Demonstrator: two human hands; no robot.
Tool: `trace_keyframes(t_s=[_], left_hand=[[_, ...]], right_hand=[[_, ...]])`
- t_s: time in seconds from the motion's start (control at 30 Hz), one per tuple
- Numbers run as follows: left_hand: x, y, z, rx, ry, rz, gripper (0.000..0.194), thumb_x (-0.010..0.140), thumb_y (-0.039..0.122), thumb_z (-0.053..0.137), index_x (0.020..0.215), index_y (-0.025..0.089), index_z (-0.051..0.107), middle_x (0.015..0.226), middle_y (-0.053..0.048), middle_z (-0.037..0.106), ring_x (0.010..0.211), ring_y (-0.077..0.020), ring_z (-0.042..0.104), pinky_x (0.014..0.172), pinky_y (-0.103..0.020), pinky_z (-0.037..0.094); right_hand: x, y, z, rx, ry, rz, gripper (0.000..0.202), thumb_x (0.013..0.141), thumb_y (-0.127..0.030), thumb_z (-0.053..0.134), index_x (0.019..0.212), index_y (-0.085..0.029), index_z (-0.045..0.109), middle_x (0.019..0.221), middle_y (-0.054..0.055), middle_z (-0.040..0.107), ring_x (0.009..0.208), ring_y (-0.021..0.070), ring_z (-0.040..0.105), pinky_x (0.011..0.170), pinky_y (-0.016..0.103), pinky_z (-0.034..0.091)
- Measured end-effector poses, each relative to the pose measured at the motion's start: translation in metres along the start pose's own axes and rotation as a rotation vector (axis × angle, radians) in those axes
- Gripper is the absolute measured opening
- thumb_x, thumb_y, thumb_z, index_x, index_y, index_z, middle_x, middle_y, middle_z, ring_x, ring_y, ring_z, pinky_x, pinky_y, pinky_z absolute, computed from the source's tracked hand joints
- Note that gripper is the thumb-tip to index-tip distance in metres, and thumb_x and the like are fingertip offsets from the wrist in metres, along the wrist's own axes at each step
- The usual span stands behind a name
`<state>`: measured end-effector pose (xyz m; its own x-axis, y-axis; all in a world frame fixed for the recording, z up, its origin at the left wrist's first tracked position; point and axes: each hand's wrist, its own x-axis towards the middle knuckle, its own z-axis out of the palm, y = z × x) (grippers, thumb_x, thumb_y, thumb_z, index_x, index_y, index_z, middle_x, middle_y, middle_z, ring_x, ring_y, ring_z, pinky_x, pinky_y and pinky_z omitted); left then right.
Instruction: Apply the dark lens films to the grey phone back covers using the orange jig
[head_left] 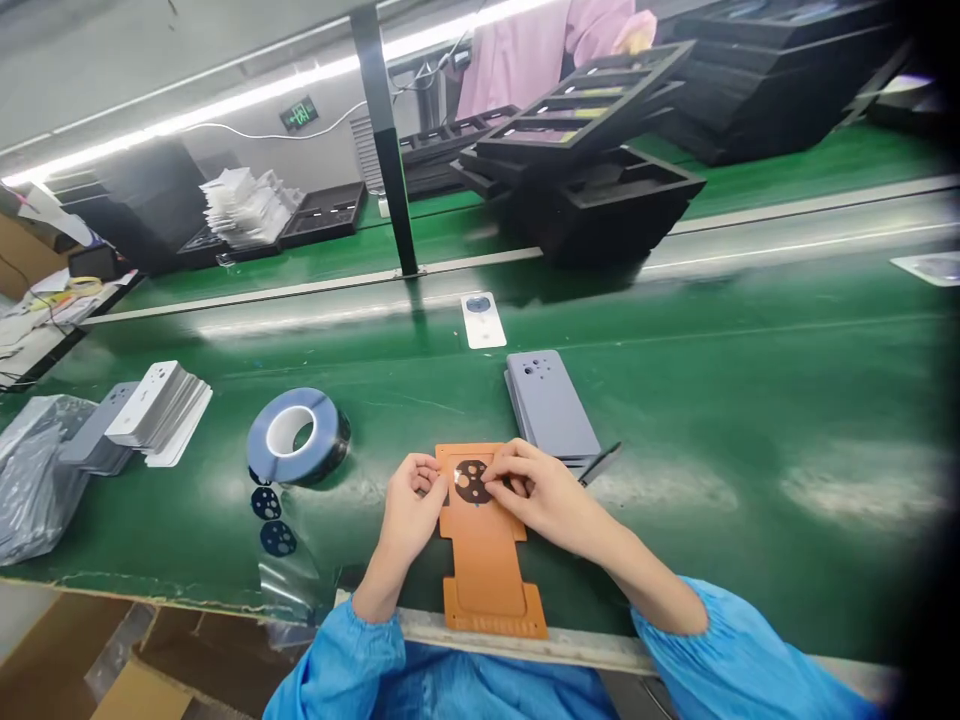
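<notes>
An orange fixture plate (487,570) with stepped edges lies in front of me at the table's near edge. On its upper part is a round dark sticker (471,482) with several holes. The fingertips of my right hand (544,497) pinch the sticker's right edge. My left hand (412,508) is closed at the fixture's upper left edge, its thumb and fingers together; what they hold is hidden. A thin dark tool (601,463) sticks out beyond my right hand, and I cannot tell whether the hand holds it. Grey phone back panels (555,405) lie stacked just behind.
A blue tape roll (296,435) stands left, its strip bearing round dark stickers (277,538). Further left are stacked white panels (161,410) and a plastic bag (37,480). One white panel (484,320) lies ahead. Black trays (600,200) pile up beyond, near a person in pink (517,50).
</notes>
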<state>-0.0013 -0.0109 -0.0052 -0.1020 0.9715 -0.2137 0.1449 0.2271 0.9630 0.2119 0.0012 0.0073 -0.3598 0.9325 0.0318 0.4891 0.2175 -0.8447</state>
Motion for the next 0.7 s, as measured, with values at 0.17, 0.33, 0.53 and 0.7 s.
trace_keyframes(t_s=[0.17,0.33,0.53,0.7], left_hand=[[0.002,0.0005,0.0005,0.026,0.0,0.01,0.022,0.074,0.029,0.076,0.085,0.017,0.061,0.07,0.003,0.057,0.059,-0.0096,0.055,0.059,-0.021,0.044],[0.0017,0.0046,0.0017,0.064,0.007,0.017,0.022,0.072,0.025,0.078,0.084,0.017,0.061,0.069,0.004,0.055,0.06,-0.009,0.051,0.06,-0.021,0.043],[0.0006,0.0055,0.0024,0.094,-0.006,0.032,0.02,0.073,0.026,0.075,0.085,0.018,0.061,0.067,0.005,0.051,0.06,-0.0093,0.049,0.06,-0.021,0.041],[0.0008,0.0054,0.0032,0.112,-0.002,0.03,0.02,0.072,0.025,0.075,0.085,0.018,0.062,0.067,0.006,0.049,0.061,-0.0094,0.049,0.06,-0.02,0.04]], right_hand=[[0.0004,0.0035,0.0001,0.018,-0.007,0.011,0.018,0.094,-0.029,0.059,0.09,-0.024,0.075,0.096,0.004,0.063,0.063,0.0124,0.053,0.065,0.031,0.05],[-0.0002,0.0019,0.0004,0.0,-0.006,0.013,0.018,0.093,-0.025,0.057,0.089,-0.024,0.075,0.097,0.003,0.063,0.062,0.0118,0.053,0.065,0.03,0.05],[-0.001,0.003,0.002,-0.023,0.0,0.0,0.018,0.094,-0.025,0.057,0.089,-0.025,0.074,0.098,0.004,0.063,0.061,0.0118,0.052,0.065,0.031,0.051],[-0.0011,0.0047,0.0031,-0.026,0.014,-0.004,0.017,0.093,-0.025,0.057,0.089,-0.024,0.074,0.099,0.004,0.063,0.061,0.0115,0.052,0.064,0.031,0.051]])
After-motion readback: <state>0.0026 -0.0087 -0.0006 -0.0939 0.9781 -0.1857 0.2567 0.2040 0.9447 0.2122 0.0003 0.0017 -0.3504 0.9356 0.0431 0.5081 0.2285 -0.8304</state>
